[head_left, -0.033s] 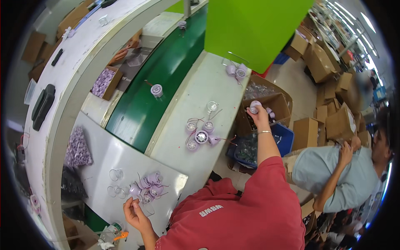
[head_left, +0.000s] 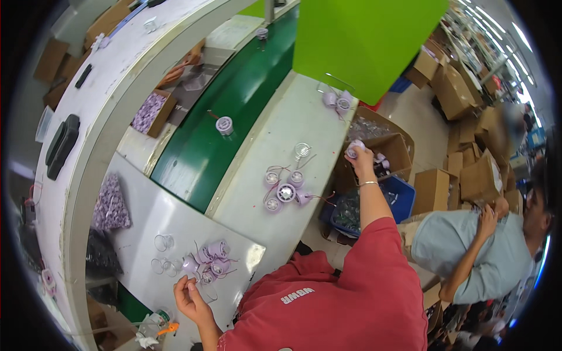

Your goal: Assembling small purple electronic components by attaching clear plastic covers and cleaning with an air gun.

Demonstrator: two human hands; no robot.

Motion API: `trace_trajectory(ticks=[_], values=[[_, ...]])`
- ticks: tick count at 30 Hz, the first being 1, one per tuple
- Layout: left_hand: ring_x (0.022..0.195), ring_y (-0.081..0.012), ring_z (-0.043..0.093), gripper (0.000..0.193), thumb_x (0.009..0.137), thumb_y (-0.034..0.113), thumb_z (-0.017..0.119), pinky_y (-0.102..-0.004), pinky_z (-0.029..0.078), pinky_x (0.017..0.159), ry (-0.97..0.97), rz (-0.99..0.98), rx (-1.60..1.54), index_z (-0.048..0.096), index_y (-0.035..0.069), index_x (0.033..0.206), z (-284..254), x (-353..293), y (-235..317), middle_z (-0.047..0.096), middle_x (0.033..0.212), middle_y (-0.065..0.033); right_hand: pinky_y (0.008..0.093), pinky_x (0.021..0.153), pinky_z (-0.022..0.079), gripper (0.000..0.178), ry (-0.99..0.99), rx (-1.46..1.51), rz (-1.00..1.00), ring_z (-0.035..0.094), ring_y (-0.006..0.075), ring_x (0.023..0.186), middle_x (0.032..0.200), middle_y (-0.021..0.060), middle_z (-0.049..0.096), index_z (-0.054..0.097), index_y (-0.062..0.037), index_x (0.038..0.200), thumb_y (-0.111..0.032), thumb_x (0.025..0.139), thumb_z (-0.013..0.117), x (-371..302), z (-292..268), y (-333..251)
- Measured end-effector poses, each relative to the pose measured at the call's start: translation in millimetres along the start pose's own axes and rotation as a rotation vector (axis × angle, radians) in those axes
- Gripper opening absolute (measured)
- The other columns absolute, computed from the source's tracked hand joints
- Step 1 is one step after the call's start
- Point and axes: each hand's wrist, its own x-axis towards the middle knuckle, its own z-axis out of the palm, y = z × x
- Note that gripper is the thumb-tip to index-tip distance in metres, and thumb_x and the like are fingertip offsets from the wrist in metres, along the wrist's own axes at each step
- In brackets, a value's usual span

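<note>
Out to the right, over an open cardboard box (head_left: 393,153), my right hand (head_left: 364,161) grips a small lilac round housing (head_left: 354,148). My left hand (head_left: 190,301) hovers at the near edge of the white worktop (head_left: 140,216), fingers loosely curled and apart, with nothing visible in it. Just beyond its fingertips lies a cluster of lilac housings (head_left: 219,267) with thin wires. Clear round covers (head_left: 164,242) rest beside them. Farther right, another group of wired lilac housings (head_left: 286,192) sits on the pale ledge, next to a clear ribbed disc (head_left: 302,152).
A green conveyor belt (head_left: 193,158) runs past the ledge, carrying a single housing (head_left: 224,125). A bag of small lilac parts (head_left: 111,202) stands at left. A blue bin (head_left: 404,196) is below my right forearm. A co-worker in a light shirt (head_left: 462,251) stands at right.
The housing in my right hand has tilted and shifted slightly left and down relative to the box. My left hand stays where it was. The view has shifted slightly.
</note>
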Motion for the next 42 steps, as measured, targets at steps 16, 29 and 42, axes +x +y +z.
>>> trace_trajectory(ticks=[16, 29, 42], values=[[0.072, -0.0232, 0.057, 0.029, 0.071, 0.011, 0.067, -0.0309, 0.048, 0.061, -0.769, 1.145, 0.244, 0.067, 0.021, 0.098, 73, 41, 208, 0.054, 0.077, -0.0069, 0.0397, 0.088, 0.043, 0.056, -0.071, -1.044, -1.006, 0.051, 0.0338, 0.104, 0.112, 0.0221, 0.051, 0.046, 0.0072, 0.117, -0.022, 0.076, 0.07, -12, 129, 16], [0.07, -0.0214, 0.061, 0.022, 0.087, 0.027, 0.055, -0.0323, 0.052, 0.062, -0.407, 1.264, 0.428, 0.066, 0.019, 0.104, -16, 31, 238, 0.058, 0.076, -0.0074, 0.0414, 0.072, 0.048, 0.027, -1.403, -0.966, -0.834, 0.058, 0.0354, 0.08, 0.081, 0.0158, 0.059, 0.062, -0.0038, 0.09, -0.016, 0.068, 0.073, -333, 224, 88], [0.076, -0.0231, 0.062, 0.058, 0.067, 0.003, 0.07, -0.0318, 0.05, 0.067, -0.079, 0.204, 0.228, 0.049, -0.007, 0.12, -139, -53, 115, 0.063, 0.086, -0.0141, 0.0418, 0.081, 0.049, 0.056, -1.736, -1.376, -0.657, 0.058, 0.0364, 0.092, 0.099, 0.0211, 0.06, 0.056, 0.0002, 0.109, -0.019, 0.06, 0.074, -333, 235, 111]])
